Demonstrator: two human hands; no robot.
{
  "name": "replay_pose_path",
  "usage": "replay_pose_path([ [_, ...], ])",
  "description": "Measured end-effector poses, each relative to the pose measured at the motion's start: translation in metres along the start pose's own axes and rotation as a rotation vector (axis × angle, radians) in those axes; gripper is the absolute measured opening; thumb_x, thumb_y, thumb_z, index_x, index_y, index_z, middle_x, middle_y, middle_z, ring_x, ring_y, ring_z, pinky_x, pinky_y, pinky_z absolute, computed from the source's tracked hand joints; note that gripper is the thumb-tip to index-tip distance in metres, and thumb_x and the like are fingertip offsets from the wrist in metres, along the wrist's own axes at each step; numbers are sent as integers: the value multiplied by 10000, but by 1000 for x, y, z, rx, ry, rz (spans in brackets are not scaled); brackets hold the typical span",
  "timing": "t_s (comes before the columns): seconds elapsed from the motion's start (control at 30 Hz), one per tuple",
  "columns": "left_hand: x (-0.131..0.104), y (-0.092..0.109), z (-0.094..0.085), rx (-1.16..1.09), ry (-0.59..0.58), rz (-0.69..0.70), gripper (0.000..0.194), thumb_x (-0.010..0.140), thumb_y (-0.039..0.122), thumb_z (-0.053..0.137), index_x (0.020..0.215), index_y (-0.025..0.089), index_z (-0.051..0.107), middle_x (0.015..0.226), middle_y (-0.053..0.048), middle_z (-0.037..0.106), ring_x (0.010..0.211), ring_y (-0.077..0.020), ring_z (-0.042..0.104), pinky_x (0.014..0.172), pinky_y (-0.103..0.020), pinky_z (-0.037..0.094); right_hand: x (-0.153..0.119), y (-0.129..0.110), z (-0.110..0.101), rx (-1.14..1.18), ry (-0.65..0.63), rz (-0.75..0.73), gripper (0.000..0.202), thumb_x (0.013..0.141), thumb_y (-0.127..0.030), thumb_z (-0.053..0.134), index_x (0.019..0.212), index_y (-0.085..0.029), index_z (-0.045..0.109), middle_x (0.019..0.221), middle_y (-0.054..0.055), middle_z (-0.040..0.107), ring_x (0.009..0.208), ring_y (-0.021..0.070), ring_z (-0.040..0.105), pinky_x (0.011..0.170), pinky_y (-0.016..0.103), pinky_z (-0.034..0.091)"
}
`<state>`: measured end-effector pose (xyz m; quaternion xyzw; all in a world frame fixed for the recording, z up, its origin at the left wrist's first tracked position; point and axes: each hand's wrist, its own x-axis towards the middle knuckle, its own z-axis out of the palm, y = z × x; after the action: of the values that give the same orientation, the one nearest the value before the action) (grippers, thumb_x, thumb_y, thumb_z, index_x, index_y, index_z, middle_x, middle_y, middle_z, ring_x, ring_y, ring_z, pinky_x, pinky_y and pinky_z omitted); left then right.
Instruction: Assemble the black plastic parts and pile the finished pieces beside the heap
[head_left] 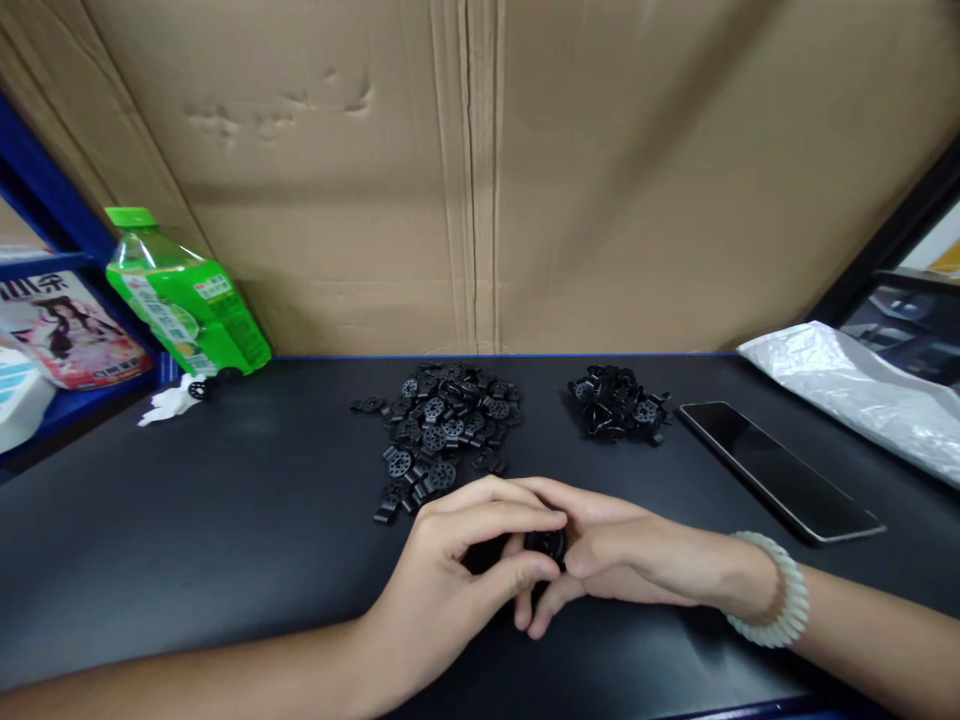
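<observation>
Between my two hands, low in the middle of the head view, is a small black part (549,543), mostly covered by fingers. The thumb and fingers of my left hand (469,570) pinch it from the left. My right hand (622,550), with a pale coiled band (780,590) on its wrist, closes on it from the right, thumb bent inward. Beyond my left hand lies a large pile of black plastic parts with round perforated discs (442,430). A smaller heap of black parts (619,402) sits to its right.
A green bottle (217,315) leans at the back left, near a crumpled white tissue (171,400). On the right lie a dark phone (780,470) and a silvery plastic bag (862,385). A cardboard wall (337,180) stands behind the black table (187,530).
</observation>
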<state>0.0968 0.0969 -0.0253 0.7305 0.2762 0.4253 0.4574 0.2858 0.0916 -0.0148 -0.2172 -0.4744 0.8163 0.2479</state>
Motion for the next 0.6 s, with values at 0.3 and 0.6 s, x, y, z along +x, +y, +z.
replay_pose_path([
  [0.3,0,-3,3,88,-18,49,244,744,96,755,951,224,766,945,-37,748,876,-188,697,809,-275,551,3,6,2,-1,20,8,549,676,-46,505,1196,-217,488,948,3,555,770,121,605,814,342,496],
  [0.6,-8,0,9,376,43,201,354,718,62,685,636,208,373,675,49,680,540,-87,606,536,-166,455,4,10,13,37,121,0,486,569,-39,439,997,-202,602,963,0,551,704,94,524,632,230,477],
])
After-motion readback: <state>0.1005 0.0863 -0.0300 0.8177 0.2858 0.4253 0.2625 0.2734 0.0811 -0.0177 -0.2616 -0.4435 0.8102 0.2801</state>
